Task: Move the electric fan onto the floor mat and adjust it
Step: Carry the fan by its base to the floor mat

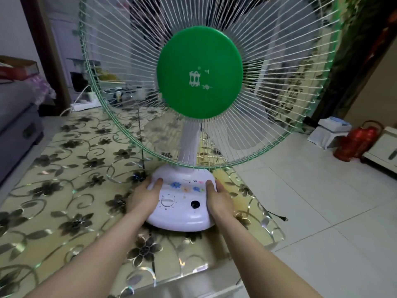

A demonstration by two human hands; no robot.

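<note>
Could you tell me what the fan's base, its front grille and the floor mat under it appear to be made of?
The fan base looks like glossy white moulded plastic: smooth, rounded, with soft highlights. The grille seems to be thin pale-coated metal wire with a green rim, though plastic cannot be ruled out. The floor mat appears to be shiny vinyl or a similar plastic sheet, judging by its reflective, iridescent floral print.

White marks sit on the fan's green centre disc [199,73] and small marks ring the dial [168,201] on its base (all too blurred to read).
</note>
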